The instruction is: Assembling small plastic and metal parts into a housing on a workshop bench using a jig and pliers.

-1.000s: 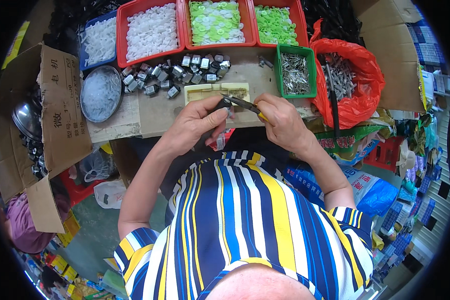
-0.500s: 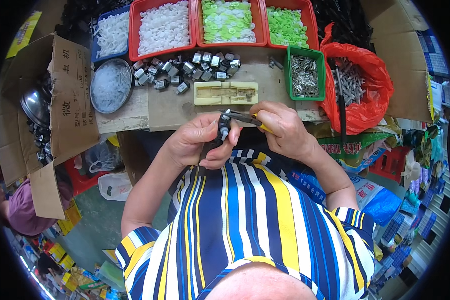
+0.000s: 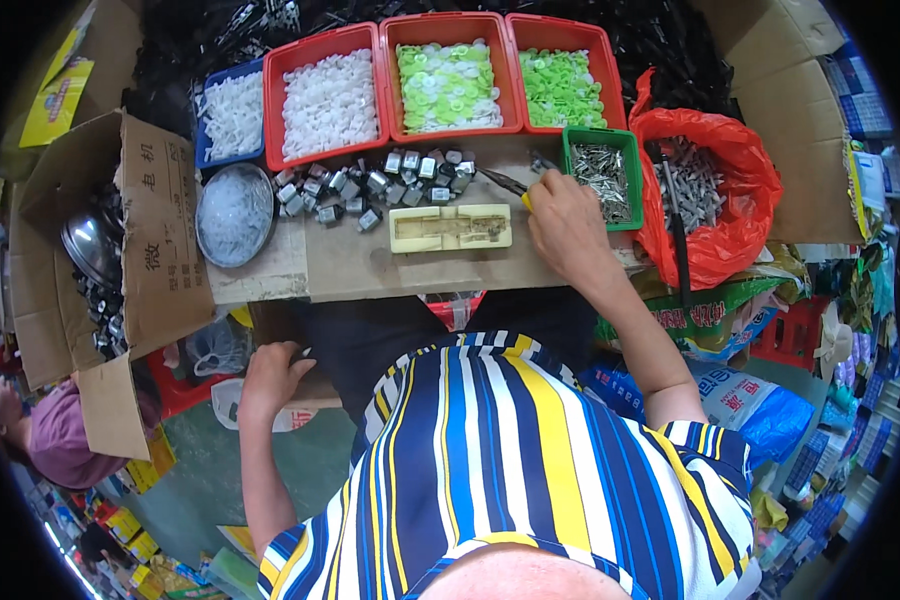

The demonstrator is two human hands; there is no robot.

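Pliers with dark jaws (image 3: 503, 181) and yellow handles are gripped in my right hand (image 3: 570, 225). They point left over the table, with their tip by a heap of small silver motors (image 3: 375, 186). Just below the jaws lies a cream-coloured block (image 3: 406, 242) with a long recess. A green tray (image 3: 638, 185) of thin metal pins stands right beside that hand. My left hand (image 3: 270, 378) is down past the table's front edge on the left, its fingers curled and partly hidden. A small pale glint shows by its thumb, too small to name.
Red trays (image 3: 385, 95) of white and green plastic parts line the back, beside a blue tray (image 3: 204, 140). A round metal dish (image 3: 267, 232) and a cardboard box (image 3: 165, 260) stand left. At right, a red plastic bag (image 3: 750, 170) holds grey parts.
My hands have parted. The right carried the pliers forward to the table; the left dropped down and left. The dark part they worked on together is out of sight.
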